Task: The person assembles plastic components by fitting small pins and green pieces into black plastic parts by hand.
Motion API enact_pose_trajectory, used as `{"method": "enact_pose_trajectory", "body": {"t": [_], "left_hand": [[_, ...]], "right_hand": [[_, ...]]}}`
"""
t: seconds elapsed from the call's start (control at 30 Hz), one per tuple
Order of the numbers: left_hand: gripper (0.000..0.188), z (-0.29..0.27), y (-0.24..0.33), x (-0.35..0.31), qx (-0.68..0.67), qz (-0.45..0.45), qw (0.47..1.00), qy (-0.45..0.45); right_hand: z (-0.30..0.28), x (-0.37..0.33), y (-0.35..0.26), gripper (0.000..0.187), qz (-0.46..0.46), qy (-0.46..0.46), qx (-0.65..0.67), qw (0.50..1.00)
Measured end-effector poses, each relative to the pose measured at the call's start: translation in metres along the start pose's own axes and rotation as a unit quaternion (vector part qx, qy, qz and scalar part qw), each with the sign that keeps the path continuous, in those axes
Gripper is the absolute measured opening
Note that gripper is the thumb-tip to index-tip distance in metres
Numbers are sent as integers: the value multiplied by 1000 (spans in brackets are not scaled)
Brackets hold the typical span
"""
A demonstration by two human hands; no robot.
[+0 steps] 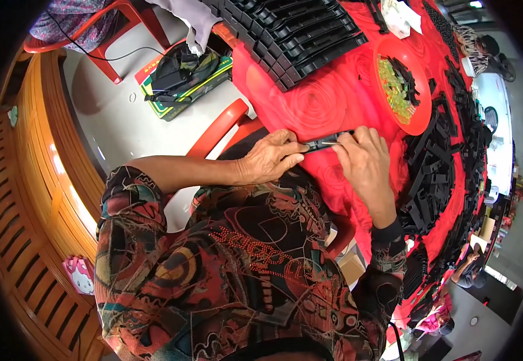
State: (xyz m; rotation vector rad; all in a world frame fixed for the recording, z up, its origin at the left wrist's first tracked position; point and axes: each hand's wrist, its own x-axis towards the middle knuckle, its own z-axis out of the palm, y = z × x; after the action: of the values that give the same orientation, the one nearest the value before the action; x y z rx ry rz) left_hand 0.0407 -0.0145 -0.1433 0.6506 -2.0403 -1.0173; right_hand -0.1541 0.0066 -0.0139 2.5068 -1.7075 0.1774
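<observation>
A short black plastic strip point(317, 144) is held level between my two hands, just over the edge of the red-covered table. My left hand point(272, 157) pinches its left end between thumb and fingers. My right hand point(363, 157) is closed at its right end, and a thin pale sliver point(330, 142) shows by the fingertips, too small to name. Beyond my right hand stands a red bowl point(421, 120) with translucent yellow-green pieces point(392, 90) and small black pieces point(407, 81) in it.
Rows of stacked black plastic parts point(291, 39) fill the table's far side. Loose black parts point(433, 162) lie heaped at right on the red cloth point(312, 102). At left are a red chair point(216, 129), a box with a black bag point(183, 75) and a wooden bench point(39, 198).
</observation>
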Motion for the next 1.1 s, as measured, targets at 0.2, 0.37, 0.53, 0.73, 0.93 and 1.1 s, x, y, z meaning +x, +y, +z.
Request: {"method": "enact_pose_trajectory", "body": {"t": [0.2,0.37,0.53,0.73,0.93,1.1], "left_hand": [[19,-3,6,1,-70,-91,993,28],[27,7,-3,9,-123,-222,966,45],[32,-4,4,25,-121,-296,942,-105],[34,0,8,31,-64,-282,952,-101],[36,0,8,22,18,-253,962,-97],[32,2,-3,20,-20,-240,962,-130]], "right_hand": [[11,8,-6,20,12,-98,-17,995],[8,13,-7,20,13,-107,-23,994],[4,21,-6,21,-2,-113,-16,993],[5,24,3,19,-54,-136,-34,989],[-1,18,-2,14,-69,-168,-48,982],[-1,11,-8,14,-43,-181,-16,982]]}}
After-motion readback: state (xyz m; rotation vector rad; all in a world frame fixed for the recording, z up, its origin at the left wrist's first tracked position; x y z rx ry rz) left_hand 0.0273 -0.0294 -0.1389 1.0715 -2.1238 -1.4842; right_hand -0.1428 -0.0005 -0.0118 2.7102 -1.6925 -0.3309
